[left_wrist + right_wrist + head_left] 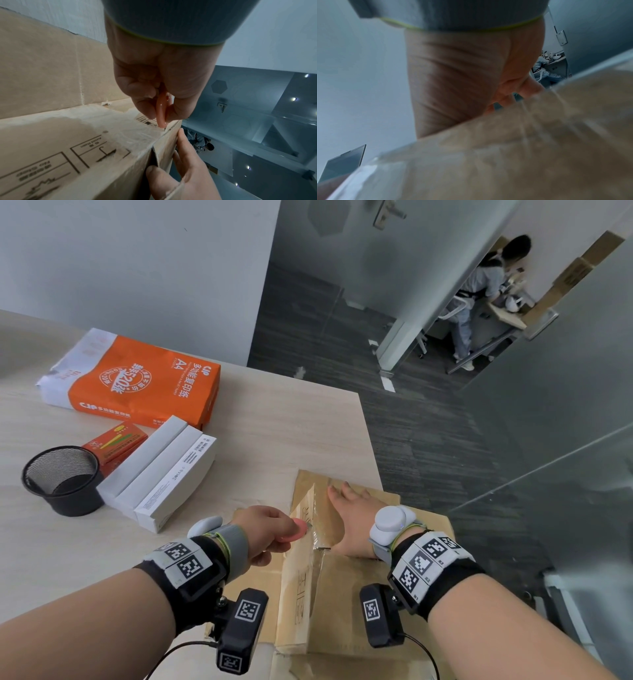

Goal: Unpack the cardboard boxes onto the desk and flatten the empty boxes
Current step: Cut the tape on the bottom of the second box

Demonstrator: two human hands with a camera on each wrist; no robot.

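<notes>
A brown cardboard box (346,594) lies on the near right corner of the desk, its seam covered with clear tape (317,529). My left hand (270,530) pinches a small pink cutter (297,533) and holds its tip on the taped seam. The left wrist view shows the cutter (161,112) between thumb and fingers, touching the box (68,135) at its top edge. My right hand (352,513) lies flat with straight fingers on the cardboard just right of the seam. In the right wrist view the palm (453,75) presses on blurred taped cardboard (513,155).
On the desk (274,422) to the left are an orange ream of A4 paper (137,378), three white boxes (161,470), a red box (114,441) and a black mesh cup (63,479). The desk's edge runs just right of the box. Another person (479,296) stands beyond a glass door.
</notes>
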